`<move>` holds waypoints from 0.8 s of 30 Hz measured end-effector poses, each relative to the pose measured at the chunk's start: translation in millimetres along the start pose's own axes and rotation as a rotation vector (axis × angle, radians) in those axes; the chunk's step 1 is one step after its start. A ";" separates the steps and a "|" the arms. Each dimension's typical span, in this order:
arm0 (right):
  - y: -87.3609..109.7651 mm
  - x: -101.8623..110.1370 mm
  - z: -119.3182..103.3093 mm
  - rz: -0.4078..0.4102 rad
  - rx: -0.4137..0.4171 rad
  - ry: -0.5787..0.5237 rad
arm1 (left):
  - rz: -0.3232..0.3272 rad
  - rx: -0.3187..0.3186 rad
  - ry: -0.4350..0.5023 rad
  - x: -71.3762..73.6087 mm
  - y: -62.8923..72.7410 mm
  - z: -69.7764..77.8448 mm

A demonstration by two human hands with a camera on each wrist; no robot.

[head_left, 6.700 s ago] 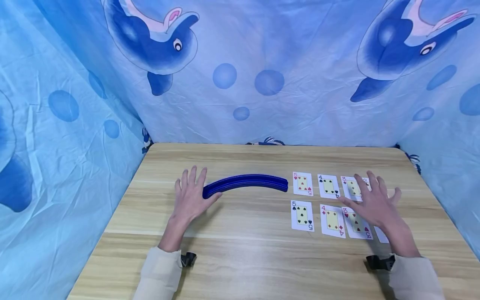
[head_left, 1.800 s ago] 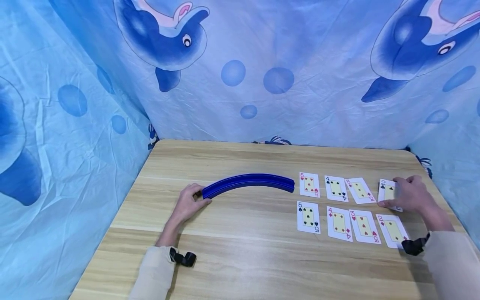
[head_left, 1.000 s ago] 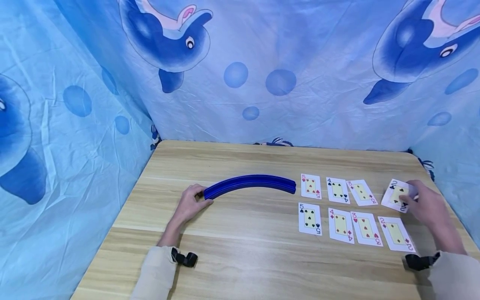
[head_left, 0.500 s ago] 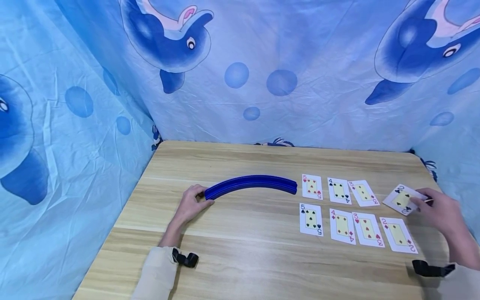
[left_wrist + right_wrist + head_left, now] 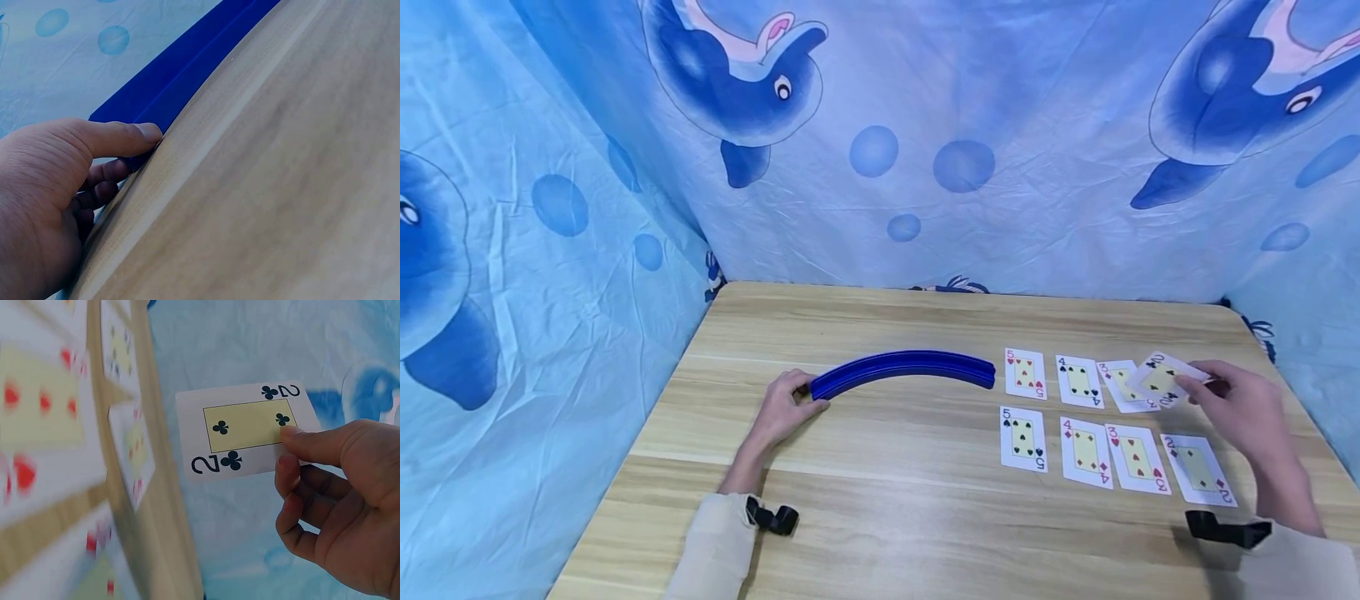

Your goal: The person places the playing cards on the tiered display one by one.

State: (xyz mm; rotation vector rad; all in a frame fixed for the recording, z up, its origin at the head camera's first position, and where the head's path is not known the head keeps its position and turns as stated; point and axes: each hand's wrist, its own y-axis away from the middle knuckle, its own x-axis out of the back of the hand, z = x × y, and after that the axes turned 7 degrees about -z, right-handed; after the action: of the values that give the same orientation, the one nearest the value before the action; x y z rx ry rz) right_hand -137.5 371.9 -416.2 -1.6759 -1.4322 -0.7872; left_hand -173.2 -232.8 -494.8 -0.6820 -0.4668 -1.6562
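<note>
Pinched between thumb and fingers of my right hand [image 5: 1243, 407] is a playing card, the two of clubs [image 5: 240, 428], raised off the table and overlapping the three of diamonds [image 5: 1120, 385] in the head view. My left hand [image 5: 782, 408] grips the left end of a curved blue card holder [image 5: 902, 364], thumb on its near side in the left wrist view. The holder rests on the table with its grooves bare. To its right, the five of hearts [image 5: 1025, 373] and four of spades [image 5: 1079, 382] lie face up in the back row.
A front row holds the five of spades [image 5: 1023, 439], four of diamonds [image 5: 1086, 452], three of hearts [image 5: 1138, 459] and two of diamonds [image 5: 1199, 469]. Blue dolphin-print cloth [image 5: 1037, 233] stands behind the wooden table [image 5: 880, 517] and along both sides.
My right hand has picked up the two of clubs from the back row's right end, drawn it rightward, then brought it left over the three of diamonds. My left hand has taken hold of the holder.
</note>
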 end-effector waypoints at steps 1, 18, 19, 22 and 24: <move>-0.4 -1.2 -5.4 -0.005 0.008 -0.011 | 0.001 -0.004 0.001 0.0 0.0 0.0; -13.0 -41.1 -90.3 -0.029 0.230 -0.150 | -0.007 0.012 0.017 1.0 1.1 0.0; -14.5 -44.2 -94.6 -0.032 0.243 -0.162 | -0.007 0.015 0.017 1.2 1.1 -0.1; -18.4 -53.9 -106.1 -0.031 0.272 -0.175 | -0.005 0.019 0.017 1.1 1.0 0.0; -19.8 -59.6 -113.3 -0.037 0.284 -0.193 | -0.007 0.023 0.018 0.6 0.8 0.5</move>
State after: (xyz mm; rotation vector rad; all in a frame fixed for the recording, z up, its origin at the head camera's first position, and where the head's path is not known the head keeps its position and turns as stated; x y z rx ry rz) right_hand -163.8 245.5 -406.3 -1.5400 -1.6268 -0.4247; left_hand -172.4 -233.0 -494.0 -0.6485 -0.4748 -1.6601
